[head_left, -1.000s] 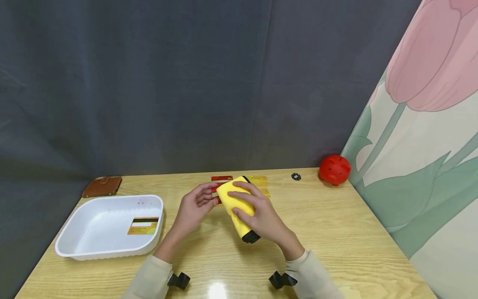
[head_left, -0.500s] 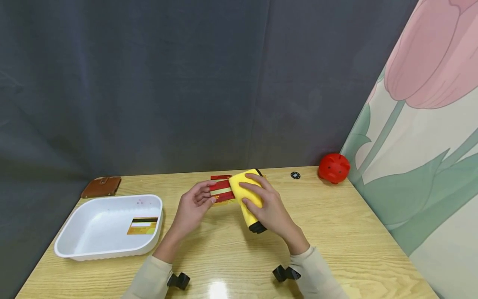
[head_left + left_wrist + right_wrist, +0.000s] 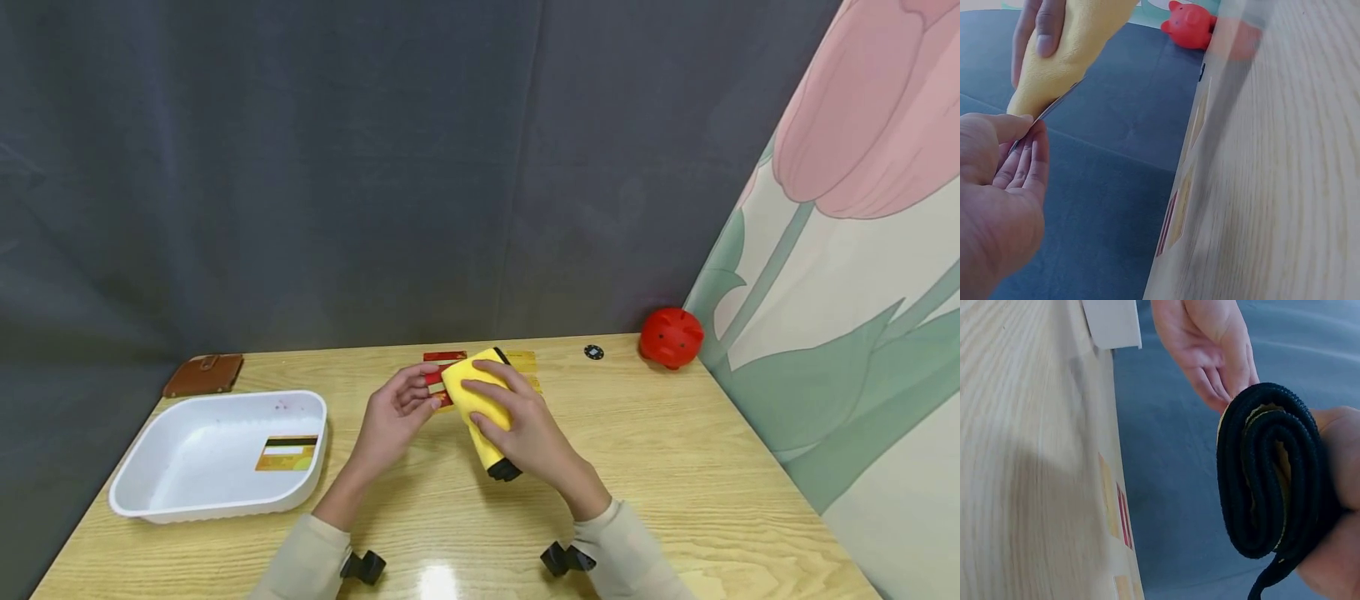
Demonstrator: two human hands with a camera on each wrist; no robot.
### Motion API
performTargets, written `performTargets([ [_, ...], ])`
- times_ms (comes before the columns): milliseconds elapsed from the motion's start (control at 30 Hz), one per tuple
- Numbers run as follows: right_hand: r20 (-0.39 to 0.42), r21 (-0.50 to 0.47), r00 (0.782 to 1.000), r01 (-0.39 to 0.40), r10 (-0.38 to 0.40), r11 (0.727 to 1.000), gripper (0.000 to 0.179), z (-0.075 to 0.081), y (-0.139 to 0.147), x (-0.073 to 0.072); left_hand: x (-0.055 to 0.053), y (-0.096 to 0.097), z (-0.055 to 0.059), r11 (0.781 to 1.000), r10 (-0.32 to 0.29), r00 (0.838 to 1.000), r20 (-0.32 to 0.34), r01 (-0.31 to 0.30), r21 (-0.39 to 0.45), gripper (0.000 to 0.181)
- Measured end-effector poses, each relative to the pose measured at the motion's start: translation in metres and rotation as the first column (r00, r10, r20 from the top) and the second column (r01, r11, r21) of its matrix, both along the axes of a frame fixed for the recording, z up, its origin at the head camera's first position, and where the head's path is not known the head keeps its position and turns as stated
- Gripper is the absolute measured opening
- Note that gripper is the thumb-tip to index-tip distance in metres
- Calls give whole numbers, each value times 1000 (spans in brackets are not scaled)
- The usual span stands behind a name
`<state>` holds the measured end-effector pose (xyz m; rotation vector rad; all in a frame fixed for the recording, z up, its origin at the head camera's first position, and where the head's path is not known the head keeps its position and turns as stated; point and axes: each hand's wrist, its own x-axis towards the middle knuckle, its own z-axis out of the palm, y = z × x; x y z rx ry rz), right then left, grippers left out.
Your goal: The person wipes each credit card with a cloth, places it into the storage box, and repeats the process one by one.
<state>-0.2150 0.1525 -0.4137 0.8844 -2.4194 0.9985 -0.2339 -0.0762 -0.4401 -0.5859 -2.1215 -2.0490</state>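
Note:
Pinched by its left end, a red card with a pale stripe (image 3: 437, 387) is in my left hand (image 3: 392, 421), raised off the table. My right hand (image 3: 517, 425) grips a folded yellow cloth with black edging (image 3: 472, 396). The cloth lies against the card's face and hides its right part. In the left wrist view the card (image 3: 1060, 103) shows edge-on beside the cloth (image 3: 1079, 44). The right wrist view looks at the cloth's rolled black end (image 3: 1266, 475), with the left hand (image 3: 1210, 344) beyond it.
Behind the hands lie another red card (image 3: 445, 357) and yellow cards (image 3: 523, 362). A white tray (image 3: 217, 507) at left holds a yellow card (image 3: 287, 454). A brown wallet (image 3: 204, 376), a black poker chip (image 3: 594, 352) and a red piggy bank (image 3: 671, 338) stand along the back.
The cloth in my right hand slid right along the card, uncovering more of it, then came back left over it. My left hand keeps the card in nearly the same place.

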Motion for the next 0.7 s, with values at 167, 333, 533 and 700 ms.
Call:
performTargets([
  [167, 14, 4, 999, -33, 33, 999, 43, 0, -2, 3, 0, 1, -2, 1000, -30, 1000, 8, 30, -5, 44],
  [333, 17, -66, 998, -62, 64, 996, 43, 6, 4, 4, -1, -1, -2, 999, 20, 999, 49, -18, -28, 43],
  [533, 36, -193, 998, -44, 52, 980, 43, 16, 20, 1, -2, -4, -2, 998, 60, 996, 61, -58, -37, 36],
  [700, 47, -253, 998, -24, 38, 967, 44, 19, 33, -3, -1, -6, -3, 996, 59, 998, 32, -57, -72, 26],
])
